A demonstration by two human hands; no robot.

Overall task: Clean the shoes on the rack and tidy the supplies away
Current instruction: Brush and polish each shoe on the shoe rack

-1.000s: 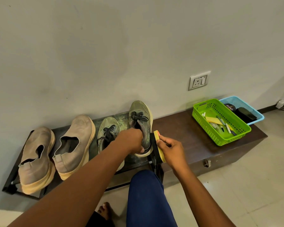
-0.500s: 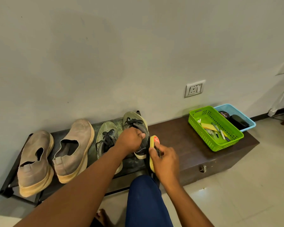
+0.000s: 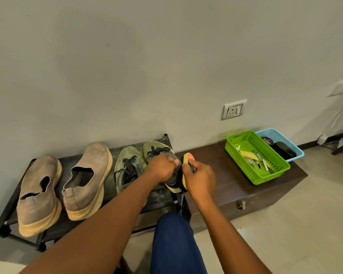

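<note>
A low black shoe rack (image 3: 0,224) stands against the wall. On it sit two tan slip-on shoes (image 3: 40,192) (image 3: 87,178) and two olive green lace-up sneakers. My left hand (image 3: 160,169) grips the collar of the right green sneaker (image 3: 156,149) at the rack's right end. The other green sneaker (image 3: 127,167) rests just left of it. My right hand (image 3: 200,178) holds a yellow shoe brush (image 3: 187,158) with a red label against the outer side of the held sneaker.
A dark wooden trunk (image 3: 246,196) adjoins the rack on the right. On it stand a green basket (image 3: 234,147) with pens and cloths and a blue basket (image 3: 297,153) with a polish tin and a black brush. My blue-clad knee (image 3: 172,240) is below.
The brush has slid along the sneaker's side and now sits further toward the toe, with my right hand following. My left hand keeps its grip. The camera has tilted down slightly.
</note>
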